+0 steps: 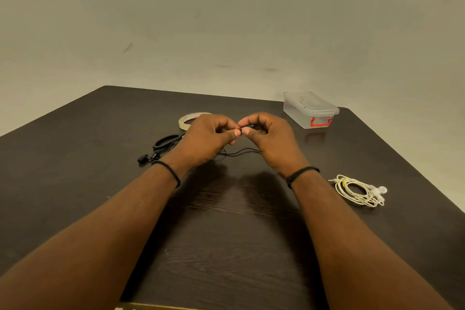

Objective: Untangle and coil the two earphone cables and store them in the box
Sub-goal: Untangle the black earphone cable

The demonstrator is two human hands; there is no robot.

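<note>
Above the middle of the dark table, my left hand and my right hand meet fingertip to fingertip, both pinching the black earphone cable. Its wire droops in a loop to the table between my wrists, and its earbuds lie at the left by my left wrist. The white earphone cable lies coiled on the table to the right of my right forearm, untouched. A clear plastic box with a red latch stands at the back right with its lid on.
A roll of clear tape lies behind my left hand. Black-handled scissors lie to the left of that hand. The dark wooden table meets a plain wall at the back.
</note>
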